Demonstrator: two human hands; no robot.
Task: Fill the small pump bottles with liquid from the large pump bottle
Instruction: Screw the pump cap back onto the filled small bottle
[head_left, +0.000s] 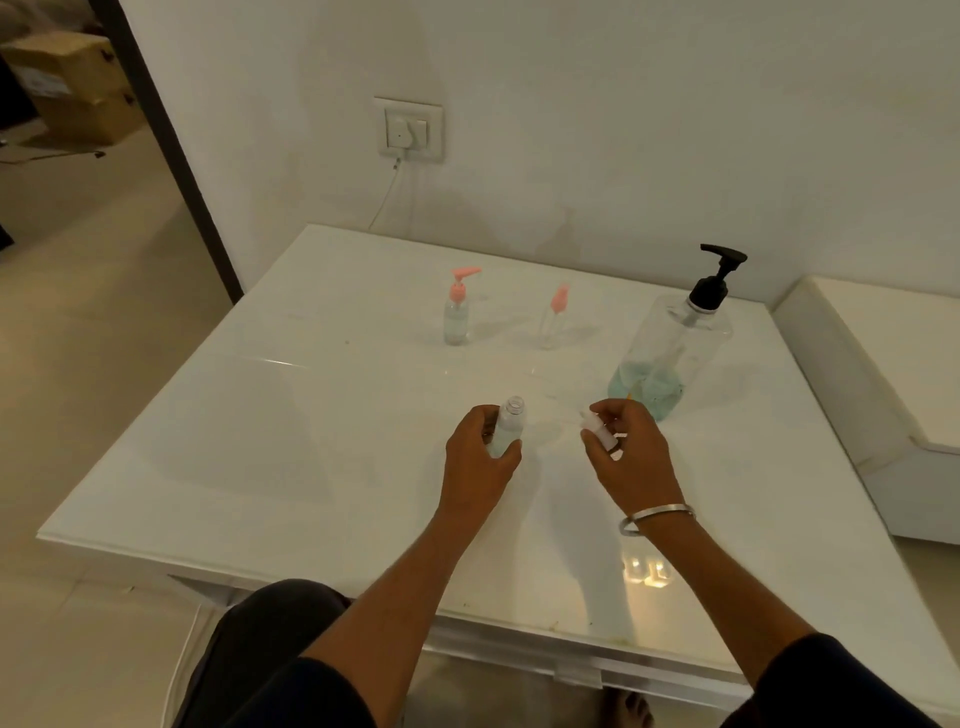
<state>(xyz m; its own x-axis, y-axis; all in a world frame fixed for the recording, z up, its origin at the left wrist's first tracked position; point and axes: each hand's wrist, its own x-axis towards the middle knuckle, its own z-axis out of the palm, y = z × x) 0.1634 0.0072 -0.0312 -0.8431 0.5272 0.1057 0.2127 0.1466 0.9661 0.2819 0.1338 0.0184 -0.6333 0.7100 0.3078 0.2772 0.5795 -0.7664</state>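
My left hand (480, 457) grips a small clear bottle (508, 423) standing on the white table, its neck uncapped. My right hand (626, 452) holds a white pump cap (597, 428), just right of that bottle and apart from it. The large clear pump bottle (670, 353) with a black pump stands behind my right hand, with blue liquid low in its base. Two small bottles with pink pumps stand farther back: one (457, 312) at the left holds some liquid, the other (553, 317) looks slimmer and clear.
The glossy white table (291, 415) meets a wall with a socket and a cable (410, 130). A white ledge (883, 374) lies to the right. A doorway and cardboard boxes (72, 78) are at the far left. My knees show below the table edge.
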